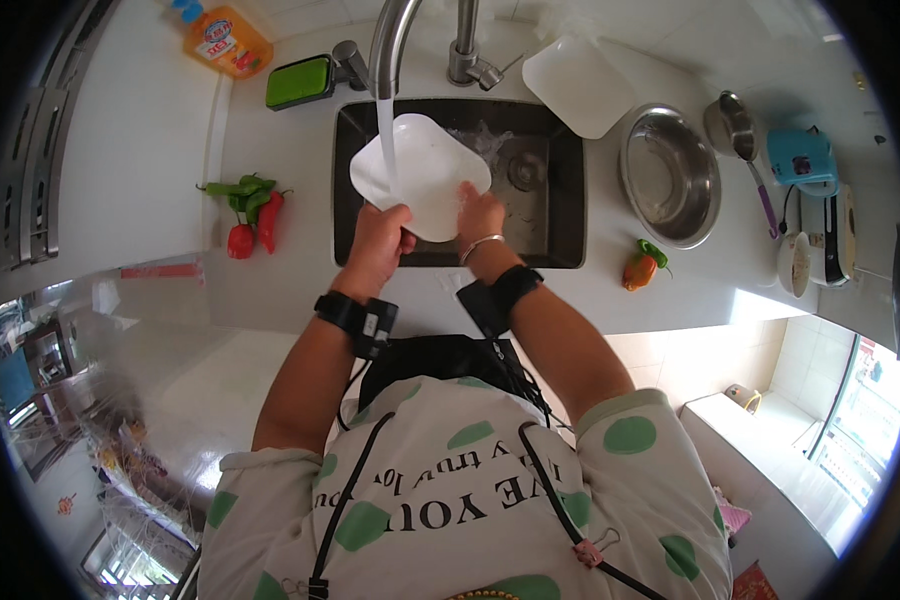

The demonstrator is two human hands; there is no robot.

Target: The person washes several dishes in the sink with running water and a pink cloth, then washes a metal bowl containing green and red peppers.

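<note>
A white squarish plate [427,169] is held over the dark sink [574,187] in a stream of water [387,139] falling from the metal faucet [395,52]. My left hand [381,238] grips its lower left edge, thumb on top. My right hand [480,217] is at its lower right edge, with fingers on the upper face; whether it grips the rim is hard to tell. A second white plate [579,86] stands on the counter behind the sink, at the right.
Left of the sink lie green peppers [251,196] and red peppers [270,221]; behind are a green sponge [298,82] and an orange soap bottle [229,45]. At right are a steel basin [671,176], a ladle [733,127] and an orange-green pepper [640,270].
</note>
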